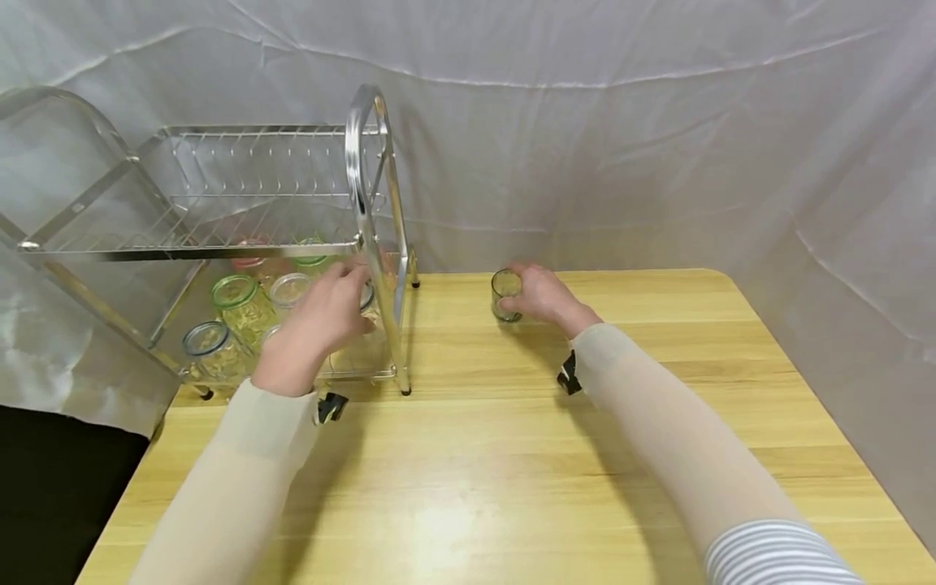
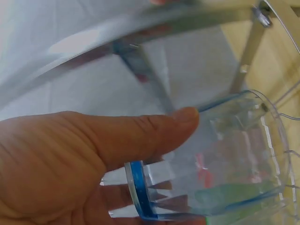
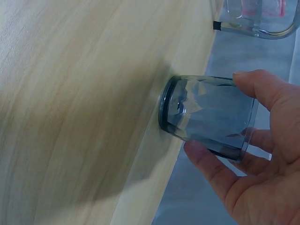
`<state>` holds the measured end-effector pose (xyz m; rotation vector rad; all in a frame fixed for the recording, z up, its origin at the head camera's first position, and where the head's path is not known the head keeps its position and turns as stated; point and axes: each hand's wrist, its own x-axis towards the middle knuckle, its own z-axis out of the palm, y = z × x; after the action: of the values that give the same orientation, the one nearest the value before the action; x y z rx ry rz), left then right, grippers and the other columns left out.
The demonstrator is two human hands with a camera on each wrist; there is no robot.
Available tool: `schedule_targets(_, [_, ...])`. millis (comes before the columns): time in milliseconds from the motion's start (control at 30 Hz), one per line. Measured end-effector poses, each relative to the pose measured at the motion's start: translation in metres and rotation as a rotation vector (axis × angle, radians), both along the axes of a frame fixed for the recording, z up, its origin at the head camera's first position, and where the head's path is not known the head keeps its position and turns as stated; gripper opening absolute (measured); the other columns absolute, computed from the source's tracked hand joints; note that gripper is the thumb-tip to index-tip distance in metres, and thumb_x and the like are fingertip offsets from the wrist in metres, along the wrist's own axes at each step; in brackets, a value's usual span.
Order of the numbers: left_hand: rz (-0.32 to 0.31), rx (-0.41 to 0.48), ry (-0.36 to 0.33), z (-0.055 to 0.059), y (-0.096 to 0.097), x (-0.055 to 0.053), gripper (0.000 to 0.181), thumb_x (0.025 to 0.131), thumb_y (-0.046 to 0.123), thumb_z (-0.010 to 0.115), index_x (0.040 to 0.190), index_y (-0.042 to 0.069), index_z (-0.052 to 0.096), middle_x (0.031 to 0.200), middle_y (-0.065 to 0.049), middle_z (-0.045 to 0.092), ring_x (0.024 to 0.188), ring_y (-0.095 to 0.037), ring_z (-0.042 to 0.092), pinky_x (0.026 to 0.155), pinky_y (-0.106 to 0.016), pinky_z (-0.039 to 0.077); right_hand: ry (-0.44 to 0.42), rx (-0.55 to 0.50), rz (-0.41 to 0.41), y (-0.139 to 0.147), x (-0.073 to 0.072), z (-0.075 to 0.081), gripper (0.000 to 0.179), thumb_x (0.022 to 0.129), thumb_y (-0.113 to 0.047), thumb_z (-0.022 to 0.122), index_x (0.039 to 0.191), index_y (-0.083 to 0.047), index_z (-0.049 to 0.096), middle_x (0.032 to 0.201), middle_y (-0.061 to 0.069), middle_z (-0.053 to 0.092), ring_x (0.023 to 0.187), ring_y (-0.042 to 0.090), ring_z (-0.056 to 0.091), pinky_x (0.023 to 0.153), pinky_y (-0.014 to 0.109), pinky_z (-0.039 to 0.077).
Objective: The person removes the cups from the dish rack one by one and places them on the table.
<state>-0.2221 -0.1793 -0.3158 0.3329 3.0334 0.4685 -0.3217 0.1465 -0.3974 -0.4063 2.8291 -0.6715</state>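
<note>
My left hand [image 1: 322,313] reaches into the lower tier of a metal dish rack [image 1: 395,325]. It grips a clear glass with a blue rim [image 2: 234,159], thumb along one side and fingers round the other. Near the table's back edge, my right hand [image 1: 544,296] holds a smoky blue-grey glass [image 3: 206,115] by its sides, close to the rim. That glass stands upright, its thick base at the tabletop. Also on the lower tier are a green-rimmed glass [image 1: 244,305] and a blue-rimmed glass [image 1: 215,345]; other glasses there are partly hidden by my left hand.
The rack's upper wire tier [image 1: 256,195] hangs over the glasses, and its curved end frame [image 1: 358,154] rises beside my left hand. A pale cloth [image 1: 585,162] hangs behind the wooden table [image 1: 453,471]. Something black [image 1: 58,496] lies beyond the table's left edge.
</note>
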Motion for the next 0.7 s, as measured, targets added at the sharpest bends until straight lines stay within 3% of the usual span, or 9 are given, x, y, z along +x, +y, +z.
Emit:
schedule_targets(167, [0.039,0.014,-0.036,0.012,-0.001,0.022,0.075,0.09,0.012,0.083,0.155,0.006,0.045,0.143,-0.03,0.048,0.126,-0.052,0.054,0.102,-0.067,0.048,0.007,-0.002,0.018,0.005,0.0,0.003,0.085,0.094,-0.032,0.075,0.163,-0.006,0.035,0.16,0.027,0.046,0.15,0.045,0.039,0.124,0.058,0.035])
schedule_targets(300, [0.044,-0.012,-0.022,0.021,-0.002,0.039,0.074,0.09,0.015,0.083,0.152,0.0,0.046,0.141,-0.031,0.05,0.123,-0.052,0.054,0.103,-0.065,0.047,-0.003,-0.01,0.001,0.008,0.002,0.005,0.092,0.093,-0.039,0.077,0.165,-0.007,0.03,0.168,0.023,0.035,0.157,0.045,0.027,0.128,0.059,0.026])
schedule_targets(433, [0.057,-0.044,-0.02,0.025,-0.002,0.054,0.073,0.089,0.018,0.084,0.151,0.001,0.048,0.137,-0.03,0.052,0.12,-0.051,0.056,0.097,-0.065,0.05,0.006,-0.012,-0.019,0.01,0.006,0.006,0.097,0.094,-0.048,0.075,0.167,-0.008,0.026,0.173,0.018,0.026,0.161,0.043,0.018,0.129,0.061,0.021])
schedule_targets(700, [0.072,-0.103,-0.049,0.033,0.0,0.082,0.077,0.087,0.026,0.086,0.147,-0.002,0.046,0.134,-0.033,0.053,0.112,-0.058,0.059,0.085,-0.067,0.052,0.075,-0.038,-0.038,0.017,0.017,0.012,0.092,0.094,-0.052,0.073,0.165,-0.008,0.033,0.171,0.02,0.03,0.157,0.043,0.028,0.126,0.063,0.028])
